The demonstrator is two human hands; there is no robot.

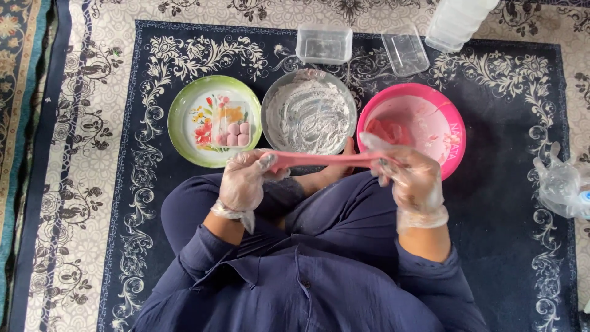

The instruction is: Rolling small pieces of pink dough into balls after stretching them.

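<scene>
A long strip of pink dough (326, 160) is stretched flat between my two hands above my lap. My left hand (244, 180), in a clear plastic glove, pinches its left end. My right hand (409, 178), gloved the same way, grips the right end. Just beyond the dough stand three dishes: a green-rimmed flowered plate (184, 110) with several small pink dough balls (233, 134), a grey bowl (309, 110) smeared with white flour, and a pink bowl (445, 120) with more pink dough inside.
I sit cross-legged in dark blue clothes on a navy and cream patterned rug (504, 246). A clear plastic box (324, 44), its lid (405, 51) and a stack of clear containers (458, 21) lie at the back. Crumpled plastic gloves (560, 186) rest at the right.
</scene>
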